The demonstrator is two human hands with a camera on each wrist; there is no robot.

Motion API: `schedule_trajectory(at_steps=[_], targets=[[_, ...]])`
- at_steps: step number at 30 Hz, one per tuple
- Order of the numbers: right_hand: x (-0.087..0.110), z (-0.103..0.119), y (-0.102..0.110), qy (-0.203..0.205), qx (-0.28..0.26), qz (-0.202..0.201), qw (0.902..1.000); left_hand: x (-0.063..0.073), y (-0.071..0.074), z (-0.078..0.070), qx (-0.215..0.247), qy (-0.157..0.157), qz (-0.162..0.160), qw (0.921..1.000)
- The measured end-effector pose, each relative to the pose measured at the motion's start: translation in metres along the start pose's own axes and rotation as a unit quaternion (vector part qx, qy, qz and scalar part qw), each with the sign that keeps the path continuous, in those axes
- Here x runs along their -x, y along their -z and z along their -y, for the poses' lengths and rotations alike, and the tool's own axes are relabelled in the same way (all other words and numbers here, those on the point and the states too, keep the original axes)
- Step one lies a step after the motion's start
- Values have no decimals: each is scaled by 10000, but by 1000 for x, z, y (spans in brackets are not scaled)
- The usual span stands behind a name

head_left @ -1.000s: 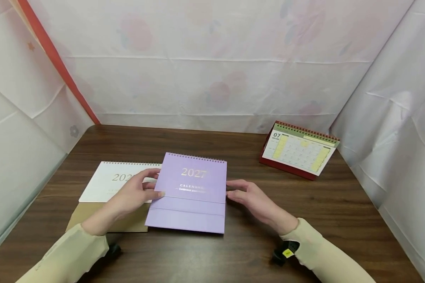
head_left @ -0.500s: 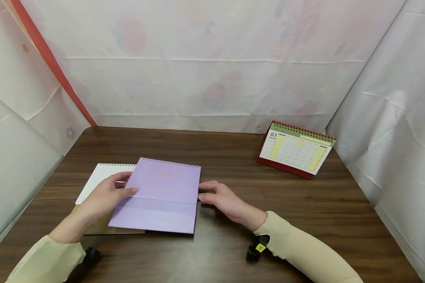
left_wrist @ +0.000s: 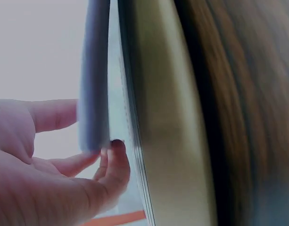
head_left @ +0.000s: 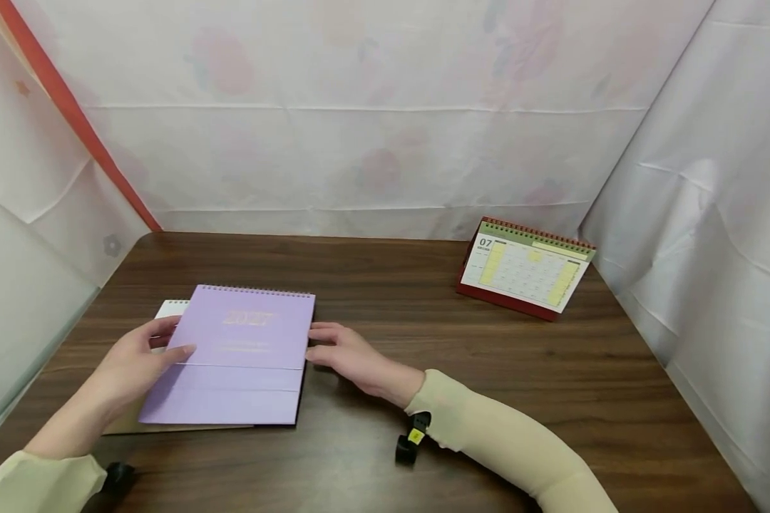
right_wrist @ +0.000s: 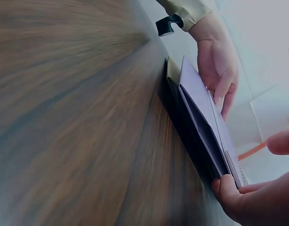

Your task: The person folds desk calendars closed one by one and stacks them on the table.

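My left hand pinches the left edge of a purple 2027 desk calendar, thumb on its cover and fingers beneath, as the left wrist view shows. At the calendar's right edge, the fingertips of my right hand touch it; the right wrist view shows that thumb held away. Under the purple calendar lies a white calendar with a kraft-brown base, mostly covered. Only its white top corner and a brown strip show in the head view. A gap separates the two calendars on the left side.
A red-based desk calendar turned to month 07 stands at the back right of the dark wooden table. White patterned curtains hang behind and at both sides. A black strap device sits on the right wrist.
Both hands have carried the purple calendar leftward, so it now covers most of the white calendar. The head view has also shifted slightly to the right.
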State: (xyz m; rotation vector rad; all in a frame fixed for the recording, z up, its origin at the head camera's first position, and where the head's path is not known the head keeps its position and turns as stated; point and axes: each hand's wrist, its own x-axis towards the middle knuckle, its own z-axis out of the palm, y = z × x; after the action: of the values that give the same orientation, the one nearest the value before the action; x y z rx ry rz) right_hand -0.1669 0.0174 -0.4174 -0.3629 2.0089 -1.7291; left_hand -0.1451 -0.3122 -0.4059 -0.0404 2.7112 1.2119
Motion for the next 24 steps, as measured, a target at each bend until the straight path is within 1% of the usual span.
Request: schedule_trajectory(at_steps=[2, 5, 8, 12, 17, 21, 24], targets=[[-4, 2, -7, 23, -66, 38, 10000, 1, 4, 3, -140, 90, -42, 9999], [-10, 5, -18, 49, -23, 61, 10000, 3, 10, 6, -378, 212, -131, 9990], [-14, 8, -27, 14, 90, 51, 9999, 4, 16, 8, -462, 293, -191, 9983], [-19, 12, -37, -97, 116, 15, 9999, 5, 21, 12, -610, 290, -277, 9973], [-25, 10, -48, -173, 89, -52, 9998, 4, 24, 18, -980, 266, -399, 9940], [-31, 9, -53, -174, 123, -126, 9997, 2, 25, 22, -1166, 238, -412, 9920], [-32, 8, -54, -136, 199, -111, 9996, 1, 25, 24, -1197, 252, -381, 9918]])
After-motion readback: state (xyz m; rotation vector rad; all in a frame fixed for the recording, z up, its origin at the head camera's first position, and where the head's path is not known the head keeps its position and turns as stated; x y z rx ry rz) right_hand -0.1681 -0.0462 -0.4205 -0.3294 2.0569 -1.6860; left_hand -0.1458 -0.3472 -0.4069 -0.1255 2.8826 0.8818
